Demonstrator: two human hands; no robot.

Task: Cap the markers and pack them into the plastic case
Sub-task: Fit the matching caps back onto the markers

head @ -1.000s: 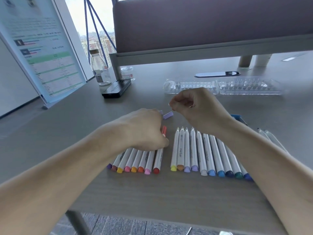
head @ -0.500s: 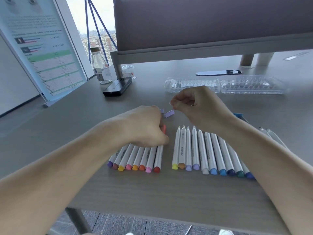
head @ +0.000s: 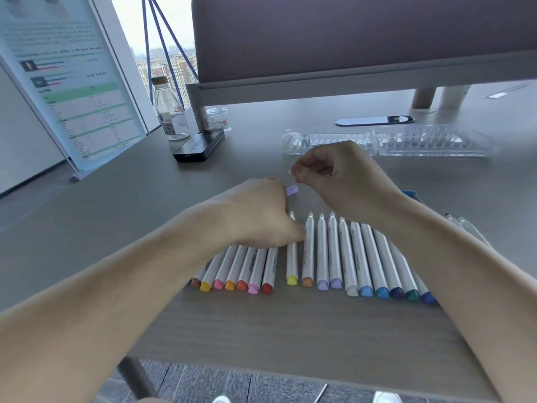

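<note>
The left hand (head: 261, 216) is curled tight, low over the markers. It grips a lilac piece (head: 292, 190) whose end pokes out towards the right hand (head: 345, 178) (cap or marker end, I cannot tell). The right hand hovers just beside it, fingers curled and thumb against forefinger; whether anything sits between them is hidden. Beneath both, the markers (head: 334, 257) lie side by side on the surface (head: 290, 330), coloured ends towards the person, and the left hand covers the far ends of the left group. A yellow-ended marker (head: 291, 263) lies slightly apart between the groups. Farther back, well apart from the rows, lies the clear plastic case (head: 386, 142). A bottle (head: 168, 112) and a black box (head: 200, 145) stand at back left.
</note>
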